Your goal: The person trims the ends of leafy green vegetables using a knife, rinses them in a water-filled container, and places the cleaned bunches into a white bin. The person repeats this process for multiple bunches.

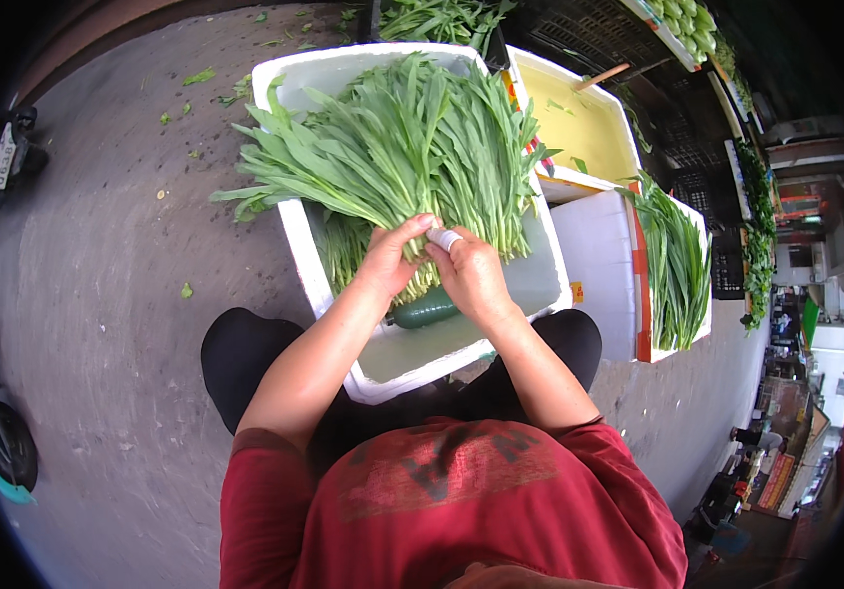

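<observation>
My left hand (392, 259) is wrapped around the stems of a bunch of long-leaved greens (385, 158), leaves fanning away from me. Against the same stems, my right hand (472, 274) pinches with thumb and fingers; a white wrapping (444, 237) covers one of its digits. Both hands are over a white foam box (551, 258) between my knees. More greens (477, 154) lie in the box beside the bunch, stems towards me. Below the hands sits a dark green rounded object (425, 308), partly covered by stems; I cannot tell what it is.
At the right stand a foam box with a yellowish inside (576, 125) and a white foam box (591, 258) with greens (676, 265) on it. Black plastic crates (584, 33) are stacked behind. Leaf scraps (199, 76) dot the concrete floor (112, 258). A turquoise scooter (6, 449) is far left.
</observation>
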`<state>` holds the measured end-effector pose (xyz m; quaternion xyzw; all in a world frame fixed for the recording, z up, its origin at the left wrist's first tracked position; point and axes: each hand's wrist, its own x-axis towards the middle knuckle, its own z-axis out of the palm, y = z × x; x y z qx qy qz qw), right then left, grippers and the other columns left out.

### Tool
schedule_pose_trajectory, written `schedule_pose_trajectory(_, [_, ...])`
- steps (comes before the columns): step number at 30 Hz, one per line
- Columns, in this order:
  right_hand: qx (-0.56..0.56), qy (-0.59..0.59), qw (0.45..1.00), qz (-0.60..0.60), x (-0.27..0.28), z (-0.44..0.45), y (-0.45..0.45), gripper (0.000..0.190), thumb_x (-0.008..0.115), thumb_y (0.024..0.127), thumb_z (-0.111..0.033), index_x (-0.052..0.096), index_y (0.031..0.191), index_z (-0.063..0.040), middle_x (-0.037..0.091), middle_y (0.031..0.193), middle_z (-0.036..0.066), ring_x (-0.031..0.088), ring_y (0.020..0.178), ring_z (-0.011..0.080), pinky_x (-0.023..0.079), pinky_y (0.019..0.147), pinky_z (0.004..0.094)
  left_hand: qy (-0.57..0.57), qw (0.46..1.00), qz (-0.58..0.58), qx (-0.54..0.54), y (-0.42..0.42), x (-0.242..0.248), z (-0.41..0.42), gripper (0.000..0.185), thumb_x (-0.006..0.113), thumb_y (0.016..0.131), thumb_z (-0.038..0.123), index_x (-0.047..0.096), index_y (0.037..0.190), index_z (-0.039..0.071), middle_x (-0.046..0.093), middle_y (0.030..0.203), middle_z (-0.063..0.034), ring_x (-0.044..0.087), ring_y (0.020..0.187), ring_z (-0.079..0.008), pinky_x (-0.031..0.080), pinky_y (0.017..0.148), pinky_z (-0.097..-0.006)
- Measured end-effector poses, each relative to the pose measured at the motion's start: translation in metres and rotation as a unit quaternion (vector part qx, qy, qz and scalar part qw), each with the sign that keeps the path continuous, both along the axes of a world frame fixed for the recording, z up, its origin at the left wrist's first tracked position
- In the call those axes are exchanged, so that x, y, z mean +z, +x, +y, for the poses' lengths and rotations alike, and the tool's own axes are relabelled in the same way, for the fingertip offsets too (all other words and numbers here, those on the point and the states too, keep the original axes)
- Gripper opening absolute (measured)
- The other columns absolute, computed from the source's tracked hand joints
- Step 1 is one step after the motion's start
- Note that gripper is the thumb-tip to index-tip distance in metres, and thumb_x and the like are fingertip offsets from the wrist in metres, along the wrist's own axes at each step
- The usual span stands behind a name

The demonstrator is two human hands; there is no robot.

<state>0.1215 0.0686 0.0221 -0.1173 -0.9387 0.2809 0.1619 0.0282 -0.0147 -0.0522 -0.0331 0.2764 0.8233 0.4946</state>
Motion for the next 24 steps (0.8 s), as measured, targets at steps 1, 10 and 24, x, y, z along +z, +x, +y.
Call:
schedule_pose_trajectory(1, [0.056, -0.040, 0.997, 0.047, -0.001, 0.006, 0.006, 0.010, 0.062, 0.077, -0.003, 0.062, 0.088, -0.002, 0.059, 0.070, 0.010, 0.057, 0.058, 0.0209, 0.044, 0.054, 0.0278, -0.014, 1.000, -0.010, 0.010, -0.001, 0.001, 0.001, 0.028, 0.070, 0.072, 0.019, 0.059, 0.093, 0.003, 0.060, 0.092, -0.0073, 0.055, 0.088, -0.0203, 0.045, 0.076, -0.0378])
schedule_pose_trajectory(10, [-0.266, -0.214, 0.937, -0.076, -0.021, 0.085, 0.060, 0.018, 0.070, 0.074, -0.015, 0.064, 0.085, -0.002, 0.061, 0.070, 0.002, 0.052, 0.058, 0.0062, 0.044, 0.053, 0.0222, 0.075, 0.997, 0.020, -0.009, -0.002, -0.002, 0.003, 0.033, 0.068, 0.074, 0.016, 0.057, 0.096, -0.006, 0.061, 0.089, -0.0132, 0.061, 0.080, -0.0257, 0.051, 0.075, -0.0396])
schedule_pose_trajectory(24, [-0.208, -0.267, 0.934, -0.113, -0.014, 0.076, 0.051, 0.015, 0.071, 0.073, -0.012, 0.060, 0.077, -0.002, 0.060, 0.066, 0.001, 0.052, 0.054, 0.0055, 0.042, 0.048, 0.0214, 0.138, 0.987, -0.084, -0.025, -0.006, -0.026, 0.005, 0.074, 0.072, 0.066, 0.038, 0.041, 0.123, 0.004, 0.057, 0.102, -0.0133, 0.056, 0.095, -0.0276, 0.045, 0.088, -0.0446])
